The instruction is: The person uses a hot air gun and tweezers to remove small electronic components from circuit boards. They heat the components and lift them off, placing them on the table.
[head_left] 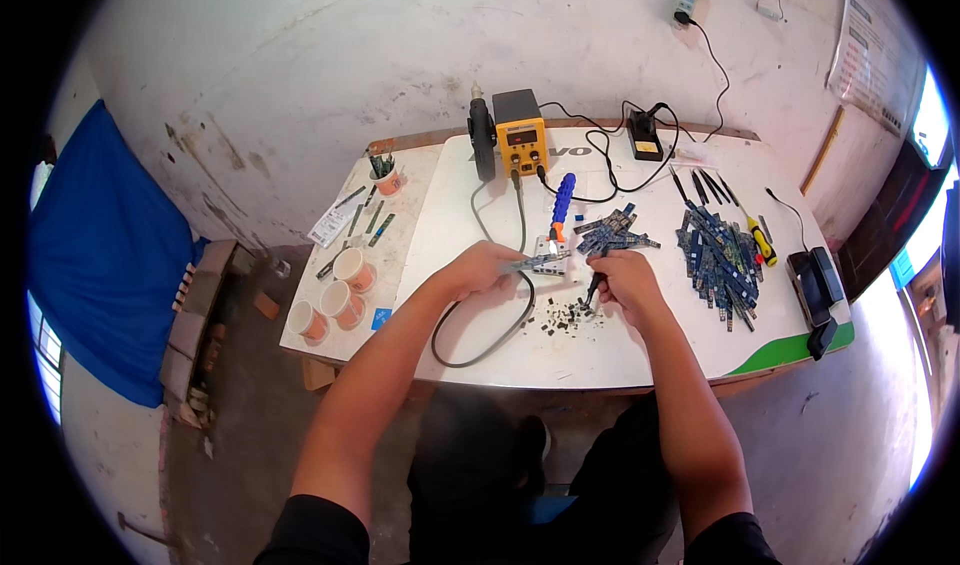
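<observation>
My left hand [478,269] is closed around one end of a narrow circuit board strip [534,263], held above the small metal fixture [553,247]. In my right hand [627,283] is a slim black hand tool, apparently tweezers [595,283], gripped with its tip slanting down toward the table. Under that tip lie scattered small dark chips [562,317]. Just beyond the fixture stands a blue segmented hose [563,200] with an orange end. A smaller pile of circuit board strips [612,230] lies past my right hand, and a bigger circuit board pile [722,265] is to its right.
A yellow rework station [520,137] with a black hot-air gun [482,140] stands at the back; its grey cable [470,364] loops near my left hand. Paper cups [343,305] sit at left. A black iron stand [645,137], yellow screwdriver [758,240] and black case [808,283] are right.
</observation>
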`<action>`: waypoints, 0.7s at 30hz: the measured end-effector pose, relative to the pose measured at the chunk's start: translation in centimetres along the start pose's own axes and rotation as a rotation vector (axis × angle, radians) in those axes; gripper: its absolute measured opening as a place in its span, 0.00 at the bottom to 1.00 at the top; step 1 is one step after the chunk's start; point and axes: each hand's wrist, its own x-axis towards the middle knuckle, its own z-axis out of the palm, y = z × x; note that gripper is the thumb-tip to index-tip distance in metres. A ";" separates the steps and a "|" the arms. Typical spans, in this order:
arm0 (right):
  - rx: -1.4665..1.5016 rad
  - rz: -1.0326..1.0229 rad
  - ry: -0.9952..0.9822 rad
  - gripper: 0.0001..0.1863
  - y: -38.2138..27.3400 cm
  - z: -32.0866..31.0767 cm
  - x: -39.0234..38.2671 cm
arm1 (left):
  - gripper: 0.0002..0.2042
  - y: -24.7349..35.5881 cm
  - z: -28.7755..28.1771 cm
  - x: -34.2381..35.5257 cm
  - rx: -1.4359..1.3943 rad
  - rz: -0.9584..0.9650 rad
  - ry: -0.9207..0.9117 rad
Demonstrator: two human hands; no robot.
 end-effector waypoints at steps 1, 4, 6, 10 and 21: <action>-0.043 0.026 -0.031 0.11 0.0 0.3 0.5 | 0.17 0.7 0.3 -0.3 -0.023 -0.054 0.000; -0.039 0.091 -0.092 0.14 0.6 1.1 2.2 | 0.17 1.2 0.4 -0.2 -0.036 -0.113 0.014; -0.076 0.138 -0.098 0.14 0.4 1.6 2.1 | 0.15 0.7 0.4 -0.2 -0.041 -0.099 0.017; -0.030 0.150 -0.124 0.05 0.8 1.3 2.1 | 0.09 0.5 1.2 0.7 -0.024 -0.020 0.040; -0.027 0.148 -0.196 0.08 0.8 0.8 2.8 | 0.25 2.2 1.3 3.8 0.246 -0.193 0.153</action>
